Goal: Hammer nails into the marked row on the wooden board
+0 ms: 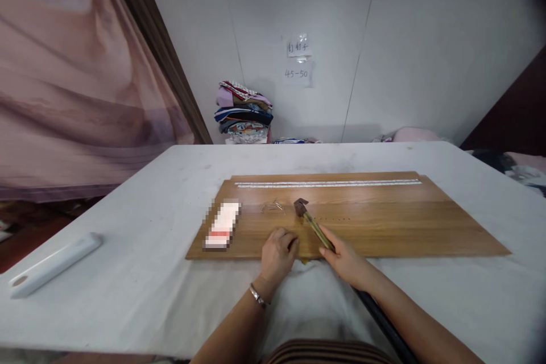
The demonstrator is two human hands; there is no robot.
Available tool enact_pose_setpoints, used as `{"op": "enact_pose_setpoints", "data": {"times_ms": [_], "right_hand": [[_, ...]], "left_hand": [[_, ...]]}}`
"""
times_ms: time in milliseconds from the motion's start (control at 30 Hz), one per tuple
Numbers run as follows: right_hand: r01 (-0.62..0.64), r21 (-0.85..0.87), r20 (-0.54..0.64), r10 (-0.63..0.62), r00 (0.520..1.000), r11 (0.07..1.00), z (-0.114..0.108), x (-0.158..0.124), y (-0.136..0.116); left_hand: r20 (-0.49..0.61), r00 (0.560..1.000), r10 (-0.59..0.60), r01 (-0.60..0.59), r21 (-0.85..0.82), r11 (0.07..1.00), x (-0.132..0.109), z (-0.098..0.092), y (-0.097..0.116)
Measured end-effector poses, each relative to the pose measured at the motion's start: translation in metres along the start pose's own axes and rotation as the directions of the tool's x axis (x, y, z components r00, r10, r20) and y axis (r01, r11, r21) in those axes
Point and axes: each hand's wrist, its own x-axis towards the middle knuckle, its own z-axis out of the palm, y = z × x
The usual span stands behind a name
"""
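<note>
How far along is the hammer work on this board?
Done: a short row of small dark dots on the board, right of the hammer; nails or holes, too small to tell. In hand: the right hand holds the hammer, its head resting on the board; the left hand is closed at the near edge. Left: a few loose nails lie beside the head.

Right half of the wooden board [405, 222] bare, open passage; white table [140, 273] free between board and white bar [53, 264]; left-centre crowded by blurred box [222, 226], loose nails [273, 206] and hammer [307, 215], close together; white strip [328, 183] lines the far edge.
</note>
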Motion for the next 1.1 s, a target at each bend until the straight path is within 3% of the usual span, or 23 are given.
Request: {"op": "enact_pose_setpoints", "data": {"times_ms": [500,733,1100], "right_hand": [[0.021,0.027,0.033,-0.022,0.999,0.999,0.001,0.003,0.007],[0.042,0.045,0.002,-0.043,0.999,0.998,-0.004,-0.002,-0.003],[0.022,0.04,0.013,-0.023,1.0,0.999,0.003,0.002,0.013]], "left_hand": [[0.015,1.0,-0.009,0.009,-0.004,1.0,-0.001,0.002,-0.002],[0.028,0.999,-0.03,0.03,-0.003,1.0,-0.001,0.002,-0.001],[-0.002,1.0,0.004,-0.004,0.008,1.0,-0.001,0.002,-0.001]]}}
